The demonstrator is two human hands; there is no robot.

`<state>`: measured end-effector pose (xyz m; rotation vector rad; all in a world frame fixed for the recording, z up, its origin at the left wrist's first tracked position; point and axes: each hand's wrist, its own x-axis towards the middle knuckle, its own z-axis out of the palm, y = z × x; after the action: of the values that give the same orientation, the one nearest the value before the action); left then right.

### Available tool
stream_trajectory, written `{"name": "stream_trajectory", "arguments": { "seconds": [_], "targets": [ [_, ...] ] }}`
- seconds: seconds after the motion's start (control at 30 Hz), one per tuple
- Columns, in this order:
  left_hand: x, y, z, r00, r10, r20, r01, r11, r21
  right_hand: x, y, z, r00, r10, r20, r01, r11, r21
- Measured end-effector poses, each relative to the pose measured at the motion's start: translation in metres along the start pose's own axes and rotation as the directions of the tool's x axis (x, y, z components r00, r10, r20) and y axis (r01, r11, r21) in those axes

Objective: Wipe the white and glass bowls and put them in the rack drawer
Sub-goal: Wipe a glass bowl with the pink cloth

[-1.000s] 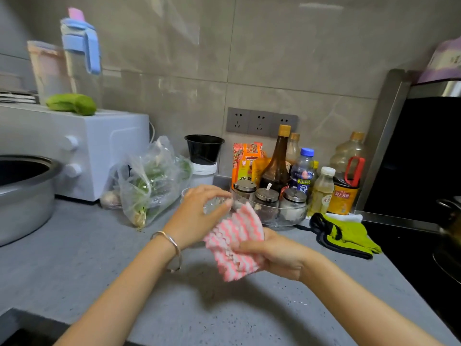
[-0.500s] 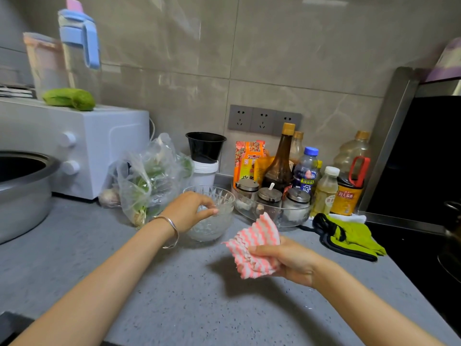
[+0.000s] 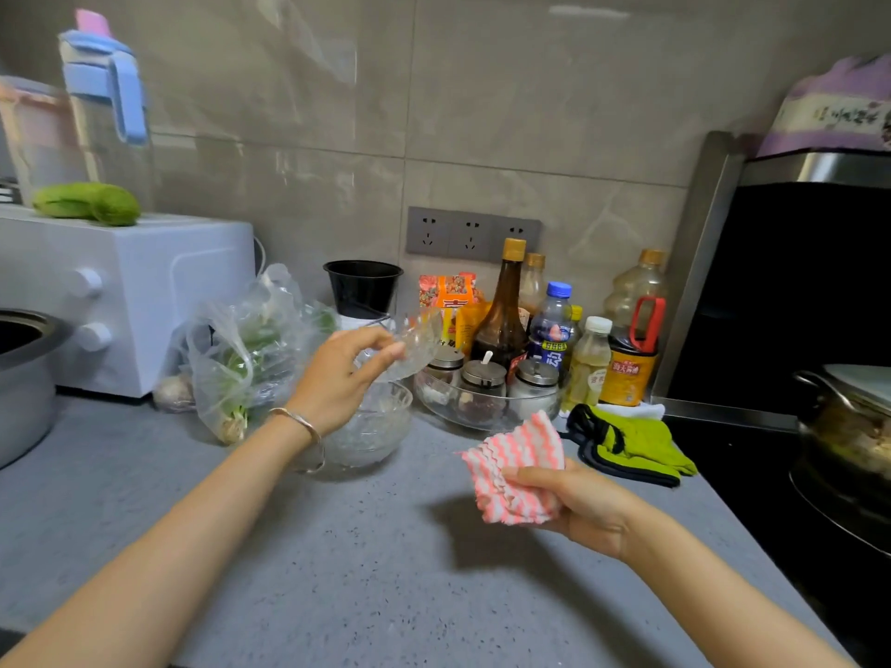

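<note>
My left hand [image 3: 344,376] grips a small cut-glass bowl [image 3: 415,345] by its rim, lifted and tilted above the grey counter [image 3: 337,561]. Directly beneath it a second glass bowl [image 3: 371,429] stands on the counter, partly hidden by my wrist. My right hand [image 3: 576,506] holds a bunched pink-and-white striped cloth [image 3: 516,467] lower and to the right, apart from both bowls. No white bowl or rack drawer is in view.
A glass dish of spice jars [image 3: 487,397] and several bottles [image 3: 504,308] stand behind. A bag of greens [image 3: 241,359] and a white oven [image 3: 120,291] sit left, green gloves [image 3: 631,445] and a black stove with a pot [image 3: 843,426] right.
My left hand set the wiped bowl down, then lifted another glass bowl up from it. My right hand drew the cloth away to the right and lower.
</note>
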<state>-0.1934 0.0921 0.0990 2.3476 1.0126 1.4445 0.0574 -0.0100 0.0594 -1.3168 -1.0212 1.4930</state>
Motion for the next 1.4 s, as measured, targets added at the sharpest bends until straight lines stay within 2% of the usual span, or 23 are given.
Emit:
{"name": "stream_trajectory", "arguments": {
  "seconds": [0.13,0.27,0.37,0.47,0.57,0.67,0.7,0.77,0.83,0.93,0.97,1.0,1.07,1.1,1.13,1.17,1.2,1.23,1.27,1.3,1.33,1.37,1.4],
  "targets": [
    [-0.012,0.046,0.033,0.999,-0.025,0.021,0.029,0.972,-0.233,-0.017,-0.002,-0.022,0.987,-0.076,-0.141,0.092,0.99,0.108],
    [-0.028,0.09,0.076,0.996,-0.061,0.064,0.083,0.901,-0.425,-0.046,-0.012,-0.044,0.929,-0.223,-0.295,0.285,0.94,0.186],
    [-0.042,0.123,0.111,0.989,-0.105,0.108,0.148,0.815,-0.561,-0.067,-0.019,-0.055,0.836,-0.346,-0.425,0.395,0.918,0.03],
    [-0.054,0.152,0.147,0.984,-0.148,0.1,0.177,0.747,-0.64,-0.082,-0.014,-0.053,0.782,-0.481,-0.396,0.441,0.876,-0.195],
    [-0.061,0.175,0.169,0.969,-0.245,0.046,0.205,0.678,-0.706,-0.098,0.01,-0.048,0.671,-0.668,-0.323,0.561,0.742,-0.368],
    [-0.065,0.19,0.175,0.937,-0.349,0.005,0.247,0.654,-0.715,-0.108,0.021,-0.068,0.561,-0.778,-0.282,0.481,0.584,-0.653],
    [-0.067,0.194,0.175,0.929,-0.37,-0.003,0.256,0.648,-0.717,-0.113,0.02,-0.074,0.548,-0.795,-0.261,0.449,0.543,-0.709],
    [-0.072,0.202,0.173,0.917,-0.398,0.003,0.281,0.641,-0.714,-0.117,0.016,-0.083,0.547,-0.805,-0.23,0.462,0.519,-0.719],
    [-0.077,0.209,0.173,0.9,-0.435,0.022,0.324,0.636,-0.701,-0.123,0.015,-0.083,0.596,-0.778,-0.198,0.542,0.572,-0.616],
    [-0.083,0.22,0.175,0.88,-0.475,0.013,0.367,0.66,-0.656,-0.123,0.015,-0.075,0.665,-0.673,-0.324,0.59,0.739,-0.326],
    [-0.085,0.22,0.177,0.874,-0.486,-0.001,0.372,0.669,-0.643,-0.123,0.018,-0.07,0.647,-0.664,-0.374,0.588,0.747,-0.309],
    [-0.087,0.221,0.178,0.869,-0.495,-0.02,0.37,0.675,-0.638,-0.123,0.022,-0.062,0.59,-0.703,-0.396,0.583,0.711,-0.394],
    [-0.09,0.219,0.183,0.868,-0.493,-0.056,0.353,0.692,-0.629,-0.122,0.029,-0.046,0.458,-0.834,-0.308,0.463,0.52,-0.718],
    [-0.091,0.218,0.185,0.869,-0.491,-0.063,0.353,0.703,-0.617,-0.12,0.033,-0.044,0.418,-0.878,-0.233,0.398,0.408,-0.822],
    [-0.092,0.217,0.186,0.864,-0.498,-0.07,0.361,0.711,-0.603,-0.118,0.035,-0.044,0.404,-0.897,-0.182,0.383,0.346,-0.856],
    [-0.094,0.217,0.187,0.861,-0.502,-0.079,0.363,0.717,-0.596,-0.115,0.034,-0.048,0.411,-0.894,-0.178,0.41,0.355,-0.84],
    [-0.095,0.218,0.185,0.863,-0.498,-0.087,0.354,0.717,-0.601,-0.114,0.033,-0.053,0.43,-0.879,-0.205,0.463,0.41,-0.786],
    [-0.096,0.22,0.183,0.864,-0.495,-0.093,0.345,0.716,-0.607,-0.115,0.028,-0.058,0.472,-0.84,-0.268,0.533,0.514,-0.672],
    [-0.097,0.224,0.18,0.861,-0.498,-0.101,0.341,0.713,-0.612,-0.115,0.024,-0.062,0.551,-0.769,-0.324,0.584,0.633,-0.508],
    [-0.097,0.224,0.178,0.858,-0.501,-0.113,0.336,0.713,-0.615,-0.115,0.022,-0.065,0.613,-0.713,-0.341,0.602,0.701,-0.383],
    [-0.098,0.225,0.175,0.858,-0.499,-0.121,0.329,0.715,-0.617,-0.116,0.023,-0.062,0.624,-0.707,-0.334,0.612,0.707,-0.353],
    [-0.097,0.224,0.174,0.859,-0.496,-0.128,0.323,0.717,-0.618,-0.118,0.026,-0.057,0.579,-0.755,-0.307,0.615,0.652,-0.444],
    [-0.097,0.222,0.174,0.859,-0.496,-0.13,0.325,0.722,-0.611,-0.12,0.029,-0.05,0.512,-0.822,-0.249,0.584,0.546,-0.601]
  ]
}}
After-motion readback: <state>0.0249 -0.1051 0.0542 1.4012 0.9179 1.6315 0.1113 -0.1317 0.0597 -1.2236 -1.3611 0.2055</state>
